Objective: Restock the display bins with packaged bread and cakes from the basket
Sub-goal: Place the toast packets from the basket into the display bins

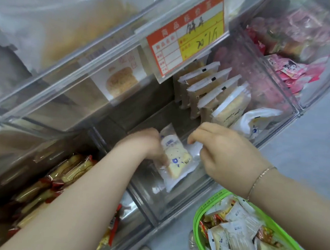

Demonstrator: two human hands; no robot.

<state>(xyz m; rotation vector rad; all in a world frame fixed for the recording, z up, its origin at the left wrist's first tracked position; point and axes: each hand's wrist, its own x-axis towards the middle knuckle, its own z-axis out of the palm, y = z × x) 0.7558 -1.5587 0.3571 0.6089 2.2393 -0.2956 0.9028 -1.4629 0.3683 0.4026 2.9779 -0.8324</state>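
Across the upper half, shelving: clear plastic display bins (175,208) are sitting in tiers, the middle one lying open under both arms.
Upper bin lid: a hinged clear front is carrying an orange and yellow price label (187,35) with handwritten figures.
Right bin: pink wrapped sweets (294,74) are filling the neighbouring compartment at the far right corner.
Left bin: red-ended yellow cake packs (71,172) are lying heaped beneath the left forearm.
Basket: a green basket (213,205) is showing at the bottom right corner, near the front edge of the shelving, and is holding many white bread packets (238,233).
Back row: upright bread packs (208,87) are standing in a line at the far right side of the middle bin, leaning against one another.
Right hand (225,151): fingers are curling and seem to be pinching the clear edge of the packet; blur is making the contact hard to confirm. A thin bracelet (258,181) is circling the wrist.
Left hand (149,143): it is gripping the left side of the packet, fingers mostly hidden behind it.
Held packet (177,157): a white-and-blue wrapped bread slice is tilting inside the middle bin, near its front wall, between the two hands.
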